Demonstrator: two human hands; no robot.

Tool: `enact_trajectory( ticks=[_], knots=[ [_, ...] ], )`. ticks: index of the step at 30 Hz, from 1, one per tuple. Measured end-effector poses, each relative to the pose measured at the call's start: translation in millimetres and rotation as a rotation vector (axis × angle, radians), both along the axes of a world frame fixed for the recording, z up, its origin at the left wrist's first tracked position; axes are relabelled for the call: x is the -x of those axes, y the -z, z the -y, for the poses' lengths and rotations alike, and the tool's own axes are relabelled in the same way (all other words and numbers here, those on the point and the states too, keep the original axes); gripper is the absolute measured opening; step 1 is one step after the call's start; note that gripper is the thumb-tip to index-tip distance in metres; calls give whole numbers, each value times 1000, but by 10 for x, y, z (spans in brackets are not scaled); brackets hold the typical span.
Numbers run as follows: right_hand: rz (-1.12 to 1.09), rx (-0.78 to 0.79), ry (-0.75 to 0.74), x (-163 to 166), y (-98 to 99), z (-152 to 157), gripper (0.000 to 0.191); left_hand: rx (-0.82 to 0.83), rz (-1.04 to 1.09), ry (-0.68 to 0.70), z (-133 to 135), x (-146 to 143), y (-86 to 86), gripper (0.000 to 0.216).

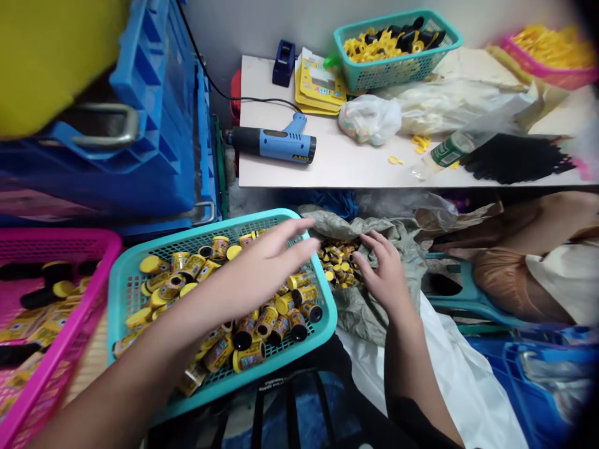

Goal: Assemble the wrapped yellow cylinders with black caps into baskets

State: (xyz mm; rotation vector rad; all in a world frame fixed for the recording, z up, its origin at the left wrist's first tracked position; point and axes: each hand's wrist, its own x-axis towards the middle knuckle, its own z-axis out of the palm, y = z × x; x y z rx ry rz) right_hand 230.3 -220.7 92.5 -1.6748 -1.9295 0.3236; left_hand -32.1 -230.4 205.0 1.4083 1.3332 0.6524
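Basket [329, 312] of stiff turquoise mesh sits against the lap [327, 402], probably to keep its small, round, glossy-labelled bottles [266, 321] within reach; above them the left hand [266, 265] spreads loosely, grasping nothing. Just past it, the right hand [386, 274], fingers slightly curled and apart, without visible hold, hangs over a crumpled sack [358, 312] of yellow pieces [340, 265]; a hard-bodied heat gun [281, 144] lies on the smooth table [346, 174] behind.

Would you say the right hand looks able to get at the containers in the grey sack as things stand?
Probably yes: the right hand is at the open mouth of the grey sack, with nothing visible between it and the yellow-capped containers.
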Motion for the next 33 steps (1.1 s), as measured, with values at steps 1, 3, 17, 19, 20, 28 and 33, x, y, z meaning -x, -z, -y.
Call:
enact_trajectory(
  ticks=[1,3,17,19,20,28,33],
  knots=[
    [-44,-7,-58,64,-27,22,42,-61,-126,-34,72,156,45,43],
    [-98,-1,-293,296,-119,66,31,-157,-409,-18,219,390,200,36],
    [503,321,-708,900,-222,287,39,-59,-326,-46,383,684,693,33],
    [512,305,-668,971,-185,302,35,70,-165,-242,419,729,664,34],
    [522,300,-649,1007,-163,294,37,99,-114,-305,430,739,650,35],
    [715,323,-807,1065,-243,49,28,253,-85,-271,419,725,521,45],
    [782,268,-867,1079,-277,0,25,207,-26,-232,239,507,512,41]
  ],
)
